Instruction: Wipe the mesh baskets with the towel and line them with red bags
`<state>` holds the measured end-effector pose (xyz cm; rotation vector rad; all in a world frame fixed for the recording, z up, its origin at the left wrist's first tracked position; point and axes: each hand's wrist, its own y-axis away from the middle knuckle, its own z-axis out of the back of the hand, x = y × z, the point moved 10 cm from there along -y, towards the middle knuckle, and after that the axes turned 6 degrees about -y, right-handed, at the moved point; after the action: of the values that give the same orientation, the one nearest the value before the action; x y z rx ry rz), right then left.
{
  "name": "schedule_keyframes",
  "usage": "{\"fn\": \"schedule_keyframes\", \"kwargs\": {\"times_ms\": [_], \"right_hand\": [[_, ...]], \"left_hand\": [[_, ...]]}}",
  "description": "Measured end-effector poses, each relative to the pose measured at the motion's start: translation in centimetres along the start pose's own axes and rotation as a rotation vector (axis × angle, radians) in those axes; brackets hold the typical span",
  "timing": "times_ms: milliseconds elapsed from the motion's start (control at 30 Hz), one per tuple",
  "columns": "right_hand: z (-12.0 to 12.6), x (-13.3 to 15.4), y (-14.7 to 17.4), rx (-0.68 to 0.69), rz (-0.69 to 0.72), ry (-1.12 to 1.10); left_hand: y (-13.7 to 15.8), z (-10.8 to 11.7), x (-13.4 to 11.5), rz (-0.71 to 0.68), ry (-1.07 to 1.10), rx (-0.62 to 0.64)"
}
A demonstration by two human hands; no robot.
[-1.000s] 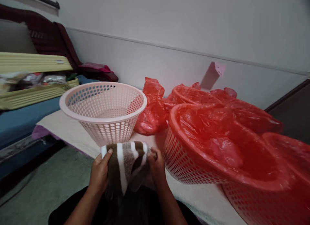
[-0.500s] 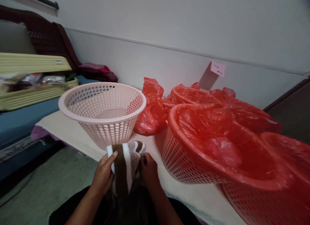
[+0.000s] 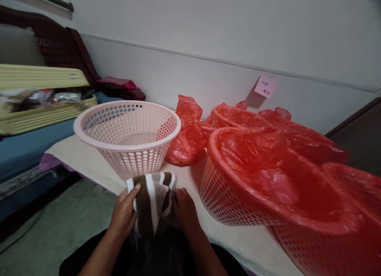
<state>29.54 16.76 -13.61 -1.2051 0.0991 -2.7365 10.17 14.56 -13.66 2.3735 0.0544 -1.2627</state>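
The left hand (image 3: 123, 213) pinches a fluffy brown-grey-white striped cloth (image 3: 146, 204), likely steadying it; the right hand (image 3: 185, 209) meets it — fingers too shaded to tell whether pinching. Rightward, shiny red plastic film (image 3: 275, 184) laps 1 perforated reddish basket (image 3: 222, 200), presumably for anchorage — behind the cloth, 1 pale-pink perforated plastic basket (image 3: 131, 147) stands upright.

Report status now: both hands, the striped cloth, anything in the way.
Left hand pinching striped cloth, thumb in front. Right hand at its right side, fingertips hidden. Cloth hanging in folds. Nothing blocking hands; pale pink basket just beyond.
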Motion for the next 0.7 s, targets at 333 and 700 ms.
{"fn": "schedule_keyframes", "kwargs": {"times_ms": [333,700], "right_hand": [[-1.2,0.7,-0.9,0.045,0.027,0.375],[3.1,-2.4,-0.9,-0.279,-0.102,-0.416]], "left_hand": [[0.1,-0.2,0.1,0.003,-0.02,0.011],[-0.3,1.0,-0.5,-0.011,-0.038,-0.044]]}}
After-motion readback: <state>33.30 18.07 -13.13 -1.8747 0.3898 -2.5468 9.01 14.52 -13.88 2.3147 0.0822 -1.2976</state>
